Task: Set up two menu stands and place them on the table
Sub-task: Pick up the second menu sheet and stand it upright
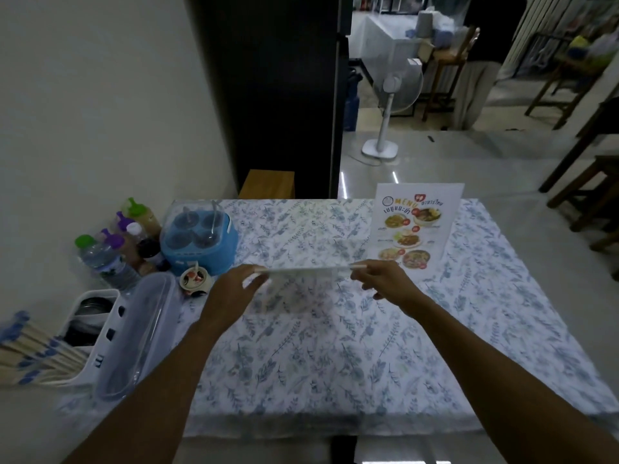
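Note:
One menu stand [417, 226] stands upright at the far right of the table [301, 363], its printed food pictures facing me. Over the table's middle I hold a second, clear menu stand [306, 270] almost edge-on, so it shows as a thin pale line with a faint see-through panel below. My left hand [231, 293] grips its left end. My right hand [385, 279] pinches its right end. Whether a menu sheet is inside it cannot be made out.
Along the table's left edge are sauce and water bottles [110, 252], a blue condiment caddy [199, 239], a small cup [196, 279], a clear lidded box [134, 336] and a cutlery holder [90, 329] with chopsticks. A fan [392, 95] and wooden stools stand beyond.

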Motion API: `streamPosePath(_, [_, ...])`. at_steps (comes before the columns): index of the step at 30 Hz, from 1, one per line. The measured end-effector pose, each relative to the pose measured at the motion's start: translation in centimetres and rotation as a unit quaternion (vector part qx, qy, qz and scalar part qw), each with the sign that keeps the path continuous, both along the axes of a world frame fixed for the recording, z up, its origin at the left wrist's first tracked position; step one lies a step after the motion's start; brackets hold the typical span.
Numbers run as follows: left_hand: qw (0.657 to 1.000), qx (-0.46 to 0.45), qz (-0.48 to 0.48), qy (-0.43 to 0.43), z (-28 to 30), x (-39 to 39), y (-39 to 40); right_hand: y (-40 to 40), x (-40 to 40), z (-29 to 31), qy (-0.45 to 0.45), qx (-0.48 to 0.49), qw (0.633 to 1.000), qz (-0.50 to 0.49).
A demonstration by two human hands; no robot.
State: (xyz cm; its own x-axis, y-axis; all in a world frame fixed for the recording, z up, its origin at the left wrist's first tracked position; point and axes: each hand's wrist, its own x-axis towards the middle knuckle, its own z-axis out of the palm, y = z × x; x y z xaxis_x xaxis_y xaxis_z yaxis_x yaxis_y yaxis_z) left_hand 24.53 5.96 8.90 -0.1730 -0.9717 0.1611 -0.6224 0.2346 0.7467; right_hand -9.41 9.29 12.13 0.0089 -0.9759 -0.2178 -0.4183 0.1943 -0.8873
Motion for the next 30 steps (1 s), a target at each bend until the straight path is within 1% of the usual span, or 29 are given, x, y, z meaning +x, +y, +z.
streamPosePath(3, [1.0,-0.001,0.026,-0.006,1.0,-0.4,-2.5,-2.3,0.2,0.7,-0.016,-0.013,1.0,-0.007])
streamPosePath(8, [0.999,0.006,0.031,0.024,2.2,-1.4,-6.5,-6.5,0.1,0.3,-0.033,-0.024,0.999,-0.031])
streamPosePath(12, [0.997,0.005,0.059,0.05,2.4,-2.4,-8.9,-8.9,0.6,-1.7,0.002,-0.03,0.998,-0.059])
streamPosePath(16, [0.992,0.012,0.087,0.091,1.4,-3.2,-10.7,-10.3,1.4,-4.6,0.023,-0.027,0.996,-0.082])
streamPosePath(24, [0.987,0.026,0.126,0.092,-1.4,-4.3,-13.6,-13.5,1.3,-8.2,0.061,0.003,0.995,-0.08])
streamPosePath(30, [0.989,0.043,0.125,0.07,-2.4,-4.1,-15.0,-15.0,1.3,-8.4,0.102,0.005,0.993,-0.062])
